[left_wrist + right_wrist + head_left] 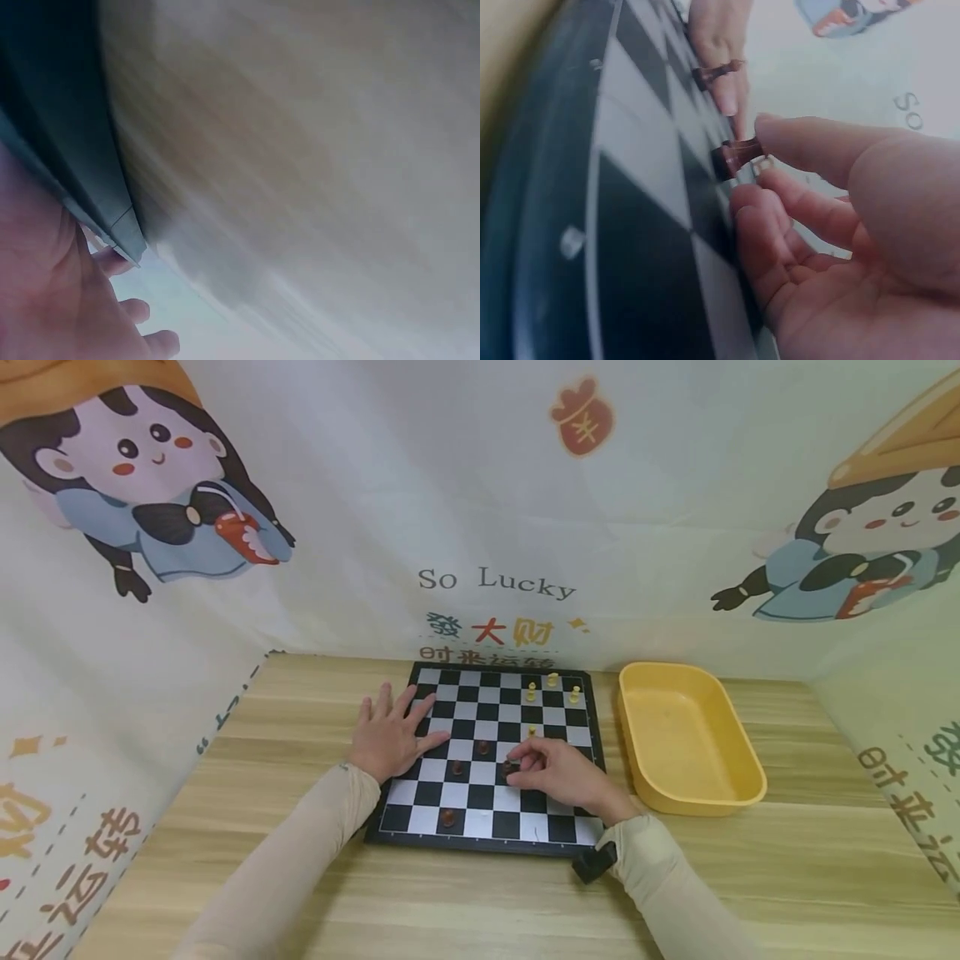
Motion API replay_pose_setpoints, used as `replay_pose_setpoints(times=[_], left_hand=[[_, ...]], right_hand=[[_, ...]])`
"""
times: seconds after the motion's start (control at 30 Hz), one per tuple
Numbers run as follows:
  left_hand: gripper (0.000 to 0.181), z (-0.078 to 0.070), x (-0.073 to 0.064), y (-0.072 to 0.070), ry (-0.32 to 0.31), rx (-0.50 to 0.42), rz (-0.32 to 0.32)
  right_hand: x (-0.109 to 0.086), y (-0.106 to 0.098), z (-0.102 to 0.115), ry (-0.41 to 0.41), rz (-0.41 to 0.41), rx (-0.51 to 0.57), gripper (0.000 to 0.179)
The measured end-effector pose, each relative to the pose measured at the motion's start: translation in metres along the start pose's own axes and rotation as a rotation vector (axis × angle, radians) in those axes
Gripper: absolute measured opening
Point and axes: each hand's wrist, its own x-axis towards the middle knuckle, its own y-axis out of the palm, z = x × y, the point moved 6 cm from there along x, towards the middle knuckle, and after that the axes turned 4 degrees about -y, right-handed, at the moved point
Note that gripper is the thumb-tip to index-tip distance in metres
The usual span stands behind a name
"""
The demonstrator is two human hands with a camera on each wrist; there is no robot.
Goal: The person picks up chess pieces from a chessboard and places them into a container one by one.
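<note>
A black-and-white chessboard lies on the wooden table. My left hand rests on its left edge with the fingers spread; in the left wrist view that hand lies beside the board's dark rim. Over the board's right half, my right hand pinches a dark brown chess piece between thumb and fingers. That brown piece appears close to the board in the right wrist view, its base towards the squares. Other brown pieces stand on the board, one just left of the right hand.
Several yellow chess pieces stand towards the board's far right. A yellow plastic tray sits right of the board. Behind the table hangs a printed white cloth.
</note>
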Motion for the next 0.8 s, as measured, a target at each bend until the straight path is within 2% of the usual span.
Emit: replay_pose_setpoints(times=[0.13, 0.33, 0.53, 0.63, 0.8], left_hand=[[0.076, -0.003, 0.0, -0.007, -0.005, 0.028, 0.013], [0.076, -0.001, 0.001, -0.006, -0.028, 0.017, 0.057], [0.075, -0.004, 0.002, -0.005, 0.035, 0.098, 0.055], [0.076, -0.004, 0.003, -0.005, 0.033, 0.058, 0.064], [0.078, 0.0, 0.006, -0.006, -0.026, -0.134, 0.123]], right_hand=[[0.001, -0.001, 0.001, 0.001, -0.013, -0.002, 0.027], [0.001, 0.003, 0.007, -0.055, -0.01, -0.082, 0.024], [-0.001, 0.006, 0.011, -0.043, -0.041, -0.103, 0.017], [-0.002, 0.006, 0.012, -0.039, -0.05, -0.132, 0.016], [-0.001, 0.007, 0.012, -0.031, -0.055, -0.171, 0.015]])
